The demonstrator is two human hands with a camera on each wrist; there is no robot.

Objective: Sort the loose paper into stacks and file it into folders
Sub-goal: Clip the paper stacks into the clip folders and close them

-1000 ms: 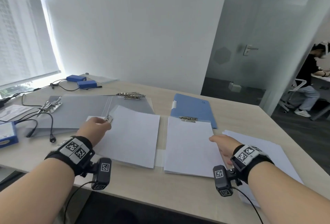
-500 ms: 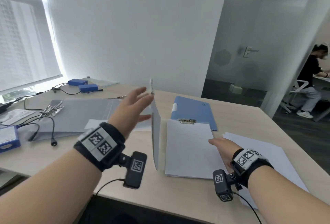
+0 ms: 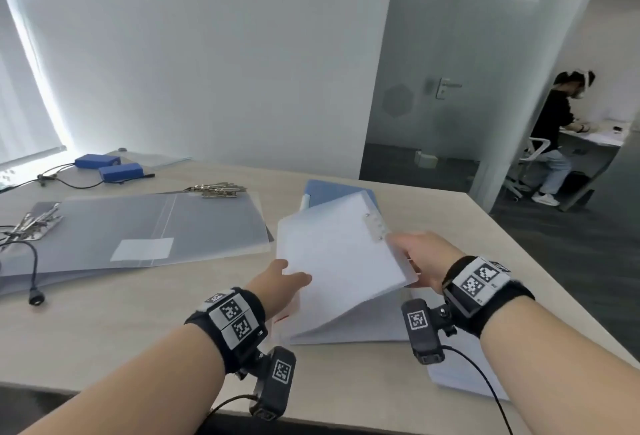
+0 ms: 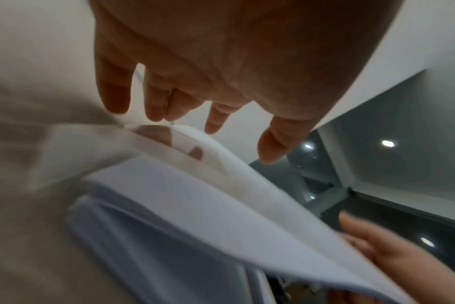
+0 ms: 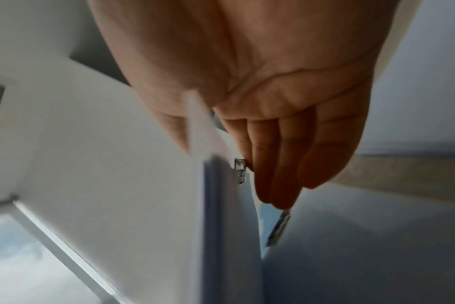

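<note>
Pale wood runs under everything on this office desk, and near its right half a translucent folder full of white paper is tilted up off the surface, its cover folded over the sheets. The left hand holds the folder's near-left edge, thumb on top; the wrist view shows the fingers spread and fairly straight over the cover, so this grip looks loose, more steadying than clamping. The right hand takes the right edge beside the metal clip, thumb over the cover and fingers underneath, a curled grip closed on the folder. Holding opposite edges probably keeps the sheets from sliding out while the folder is closed and shifted. Beneath it lies a flat stack of loose paper reaching toward the desk's near-right edge, seemingly not yet filed. Behind the raised folder a blue folder lies flat, partly covered. To the left an open grey folder lies spread flat with its clips at the far edge, and a small white slip on it. Bare desk between the two folders and along the near edge gives room to set the filled folder down; the right edge is close, so moving leftward seems safer.
</note>
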